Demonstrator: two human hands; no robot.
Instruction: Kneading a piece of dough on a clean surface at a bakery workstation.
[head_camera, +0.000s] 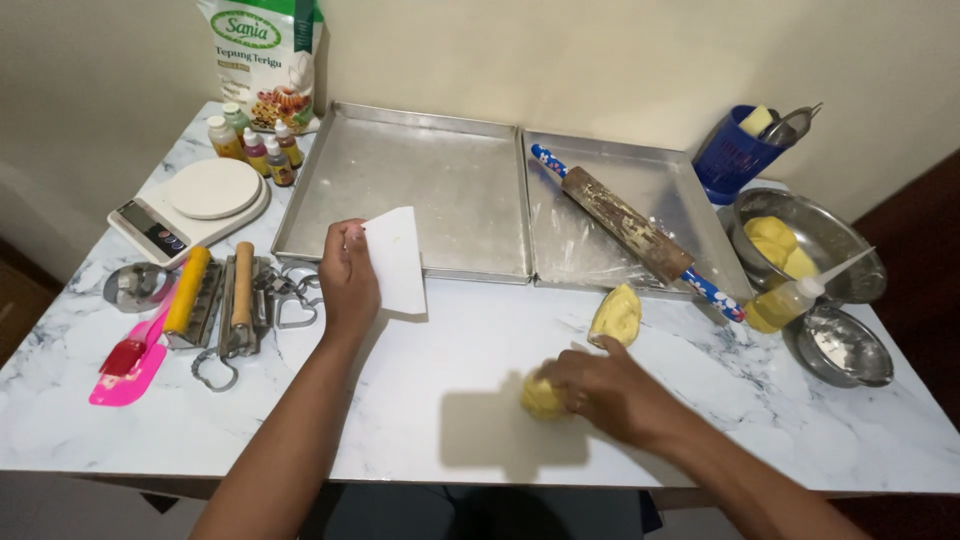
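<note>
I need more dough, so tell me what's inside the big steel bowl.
The steel bowl holds yellow dough lumps. A squeeze bottle crosses its front rim, hiding part of the inside.

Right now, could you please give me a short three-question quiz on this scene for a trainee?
1. True or false: the wooden rolling pin with blue handles lies in the right-hand metal baking tray.
2. What does the left hand hold?
3. Which is nearest the right hand: A the white round kitchen scale, B the yellow dough lump, C the blue plastic cup?

Key: 1 true. 2 A white flat scraper card. 3 B.
</note>
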